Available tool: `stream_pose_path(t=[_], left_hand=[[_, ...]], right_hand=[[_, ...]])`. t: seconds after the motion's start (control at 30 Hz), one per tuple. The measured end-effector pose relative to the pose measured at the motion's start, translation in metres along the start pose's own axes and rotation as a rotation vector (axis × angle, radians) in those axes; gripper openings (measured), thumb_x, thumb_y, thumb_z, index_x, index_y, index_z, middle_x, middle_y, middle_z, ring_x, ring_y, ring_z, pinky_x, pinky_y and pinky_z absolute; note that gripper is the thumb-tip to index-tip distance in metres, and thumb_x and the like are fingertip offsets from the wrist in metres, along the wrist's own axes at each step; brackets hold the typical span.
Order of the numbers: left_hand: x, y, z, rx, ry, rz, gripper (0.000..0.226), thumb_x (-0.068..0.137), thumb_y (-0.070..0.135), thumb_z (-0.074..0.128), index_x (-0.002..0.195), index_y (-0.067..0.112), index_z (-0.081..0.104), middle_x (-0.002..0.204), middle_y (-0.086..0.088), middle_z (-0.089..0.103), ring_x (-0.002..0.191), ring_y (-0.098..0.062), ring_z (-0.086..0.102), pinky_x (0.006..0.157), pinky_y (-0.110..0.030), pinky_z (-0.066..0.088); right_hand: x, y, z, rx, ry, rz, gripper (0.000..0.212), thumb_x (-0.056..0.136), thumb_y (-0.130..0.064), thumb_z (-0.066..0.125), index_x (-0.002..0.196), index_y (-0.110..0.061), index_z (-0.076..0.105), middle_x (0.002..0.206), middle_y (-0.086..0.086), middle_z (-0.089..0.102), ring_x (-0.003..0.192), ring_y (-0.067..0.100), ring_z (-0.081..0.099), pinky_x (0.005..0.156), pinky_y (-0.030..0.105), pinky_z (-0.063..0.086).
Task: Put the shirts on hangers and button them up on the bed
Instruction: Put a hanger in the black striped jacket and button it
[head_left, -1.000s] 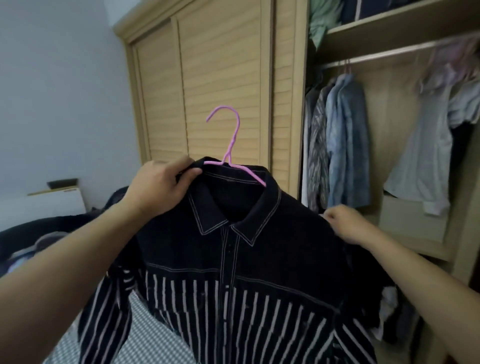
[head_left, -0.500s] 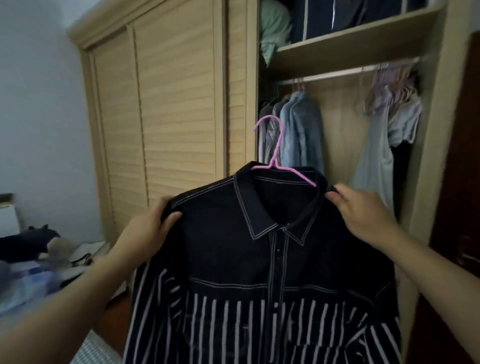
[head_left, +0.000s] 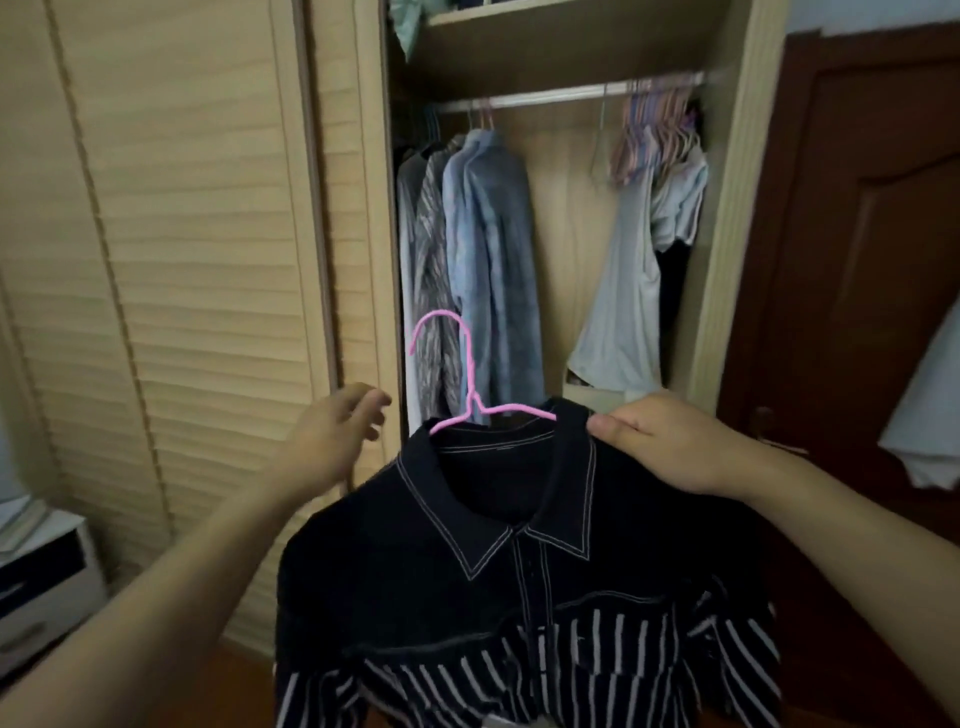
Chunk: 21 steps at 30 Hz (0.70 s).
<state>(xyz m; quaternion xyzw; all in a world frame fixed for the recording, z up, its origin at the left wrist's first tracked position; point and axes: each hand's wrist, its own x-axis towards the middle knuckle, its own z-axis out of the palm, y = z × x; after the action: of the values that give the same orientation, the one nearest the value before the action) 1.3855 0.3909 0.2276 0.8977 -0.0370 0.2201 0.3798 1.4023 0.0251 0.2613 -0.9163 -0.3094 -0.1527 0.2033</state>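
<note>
The open wardrobe (head_left: 561, 62) fills the view dead ahead, louvred sliding door (head_left: 171, 260) to the left, dark wooden door (head_left: 857, 260) to the right, and a rail (head_left: 561, 94) running across with hung clothes (head_left: 483, 260) at one end and a bunch of spare hangers (head_left: 654, 130) at the other. In front of all that hangs the dark striped shirt (head_left: 519, 597), held up in mid-air between the person and the wardrobe, collar closed at the top, already sitting on the pink hanger (head_left: 467, 400), whose hook stands upright above the collar and curls over to the left. The right hand (head_left: 670, 447) has it: fingers (head_left: 613, 426) curled over the shirt's shoulder beside the collar, pinching the cloth there, and carrying the whole weight. The left hand (head_left: 332, 441) is off the garment altogether, fingers loose and slightly spread, hovering just left of the hanger's near arm. That is the relation to watch: the hook rises just up and to the right of the free left hand, and the rail lies well above and beyond it, running side to side, so the left looks the likelier hand to take the hook. Against half a second ago, the left hand has let go of the shirt's shoulder, the right has stayed put, and the view has swung further right onto the wardrobe opening.
</note>
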Motion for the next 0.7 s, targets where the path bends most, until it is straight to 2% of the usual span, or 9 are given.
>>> stream_pose_path(t=[0.13, 0.2, 0.27, 0.33, 0.43, 0.5, 0.57, 0.63, 0.7], left_hand=[[-0.029, 0.049, 0.053, 0.127, 0.09, 0.414, 0.054, 0.094, 0.069, 0.033, 0.11, 0.025, 0.062, 0.093, 0.0, 0.073, 0.089, -0.024, 0.068, 0.076, -0.043, 0.053], [-0.012, 0.06, 0.059, 0.183, 0.229, 0.496, 0.049, 0.095, 0.064, 0.041, 0.104, 0.021, 0.063, 0.087, -0.007, 0.073, 0.083, -0.033, 0.067, 0.064, -0.043, 0.051], [0.015, 0.071, 0.059, 0.219, 0.278, 0.528, 0.041, 0.098, 0.057, 0.049, 0.099, 0.018, 0.062, 0.086, -0.011, 0.073, 0.083, -0.04, 0.067, 0.062, -0.042, 0.049], [0.04, 0.08, 0.058, 0.258, 0.275, 0.554, 0.043, 0.097, 0.059, 0.043, 0.097, 0.02, 0.06, 0.086, -0.009, 0.072, 0.083, -0.039, 0.067, 0.061, -0.043, 0.049], [0.071, 0.095, 0.058, 0.279, 0.296, 0.598, 0.045, 0.096, 0.061, 0.04, 0.096, 0.02, 0.057, 0.084, -0.007, 0.07, 0.08, -0.037, 0.066, 0.057, -0.039, 0.042], [0.09, 0.108, 0.054, 0.25, 0.301, 0.597, 0.047, 0.096, 0.063, 0.037, 0.099, 0.021, 0.057, 0.087, -0.006, 0.071, 0.08, -0.036, 0.066, 0.06, -0.039, 0.044], [0.102, 0.121, 0.05, 0.189, 0.287, 0.621, 0.049, 0.094, 0.063, 0.035, 0.101, 0.02, 0.058, 0.086, -0.005, 0.07, 0.079, -0.033, 0.066, 0.061, -0.039, 0.044], [0.111, 0.132, 0.049, 0.152, 0.285, 0.674, 0.041, 0.097, 0.056, 0.043, 0.104, 0.019, 0.06, 0.085, -0.003, 0.07, 0.077, -0.029, 0.066, 0.063, -0.04, 0.047], [0.118, 0.144, 0.049, 0.131, 0.272, 0.696, 0.029, 0.101, 0.045, 0.05, 0.107, 0.019, 0.06, 0.084, 0.001, 0.068, 0.077, -0.026, 0.065, 0.066, -0.04, 0.049]], right_hand=[[-0.014, 0.005, -0.034, 0.134, -0.009, 0.112, 0.062, 0.093, -0.061, 0.039, 0.06, -0.014, 0.063, 0.058, 0.0, 0.06, 0.056, 0.005, 0.055, 0.058, 0.026, 0.042], [-0.023, 0.006, -0.046, 0.145, -0.109, 0.14, 0.052, 0.099, -0.054, 0.036, 0.067, -0.036, 0.072, 0.06, -0.017, 0.062, 0.057, -0.006, 0.055, 0.061, 0.017, 0.04], [-0.03, 0.011, -0.049, -0.106, -0.265, 0.11, 0.033, 0.103, -0.055, 0.032, 0.104, -0.049, 0.065, 0.09, -0.027, 0.064, 0.082, -0.009, 0.058, 0.079, 0.017, 0.042], [-0.037, 0.027, -0.054, -0.282, -0.344, 0.05, 0.033, 0.103, -0.055, 0.037, 0.127, -0.04, 0.053, 0.117, -0.024, 0.056, 0.108, 0.0, 0.055, 0.097, 0.025, 0.044], [-0.047, 0.041, -0.087, -0.215, -0.039, 0.042, 0.028, 0.103, -0.043, 0.046, 0.089, -0.031, 0.066, 0.09, -0.012, 0.06, 0.087, 0.004, 0.06, 0.082, 0.03, 0.05], [-0.055, 0.044, -0.104, 0.005, 0.108, 0.077, 0.024, 0.101, -0.039, 0.053, 0.084, -0.029, 0.067, 0.087, -0.008, 0.063, 0.08, 0.004, 0.061, 0.074, 0.025, 0.051], [-0.058, 0.048, -0.108, 0.031, 0.035, 0.119, 0.012, 0.097, -0.047, 0.056, 0.104, -0.039, 0.061, 0.103, -0.015, 0.056, 0.095, 0.002, 0.057, 0.081, 0.023, 0.05], [-0.055, 0.06, -0.108, -0.187, 0.084, 0.153, 0.036, 0.095, -0.058, 0.051, 0.13, -0.05, 0.045, 0.113, -0.02, 0.048, 0.106, 0.0, 0.049, 0.09, 0.022, 0.045], [-0.049, 0.064, -0.122, -0.37, 0.245, 0.124, 0.052, 0.096, -0.062, 0.044, 0.143, -0.041, 0.044, 0.113, -0.014, 0.047, 0.108, 0.005, 0.045, 0.095, 0.028, 0.044]])
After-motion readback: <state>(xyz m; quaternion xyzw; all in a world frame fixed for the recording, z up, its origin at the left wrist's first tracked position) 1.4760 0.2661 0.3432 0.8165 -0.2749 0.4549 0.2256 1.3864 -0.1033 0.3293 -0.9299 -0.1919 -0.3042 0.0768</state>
